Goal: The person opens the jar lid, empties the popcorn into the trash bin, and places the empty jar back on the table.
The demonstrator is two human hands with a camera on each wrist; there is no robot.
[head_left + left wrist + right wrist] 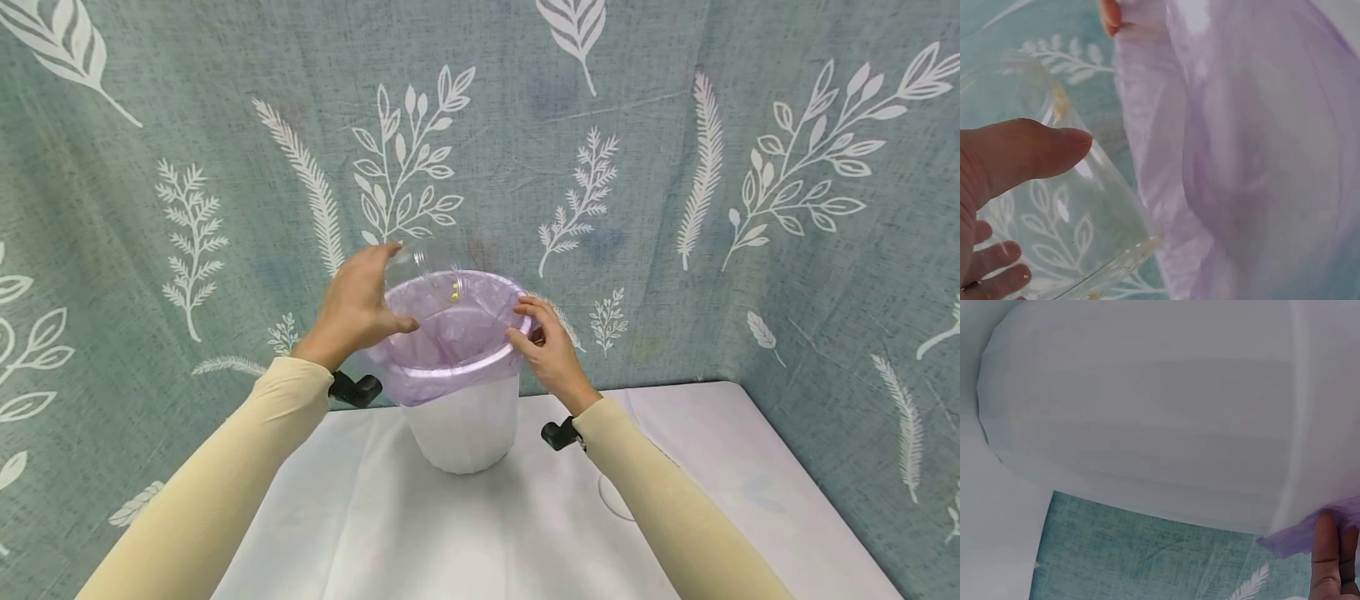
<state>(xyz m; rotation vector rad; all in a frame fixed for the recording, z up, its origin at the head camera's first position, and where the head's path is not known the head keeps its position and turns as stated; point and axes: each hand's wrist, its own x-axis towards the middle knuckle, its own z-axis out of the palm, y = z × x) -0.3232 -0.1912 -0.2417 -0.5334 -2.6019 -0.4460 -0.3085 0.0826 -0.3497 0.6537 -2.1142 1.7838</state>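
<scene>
A white trash bin, lined with a translucent purple trash bag folded over its rim, stands on the table, leaning a little. My left hand holds a clear, see-through container tilted on its side over the bin's left part, thumb and fingers spread round it. Yellowish bits cling to the container's wall and edge. Whether it is glass or plastic, I cannot tell. At the bin's right side, my right hand grips the bag-covered rim; in the right wrist view its fingers touch the purple bag.
A white-covered table lies under the bin. Behind and around hangs a grey-green curtain with white leaf prints. A thin cord loop rests on the table near the right forearm. Black wrist mounts sit on both wrists.
</scene>
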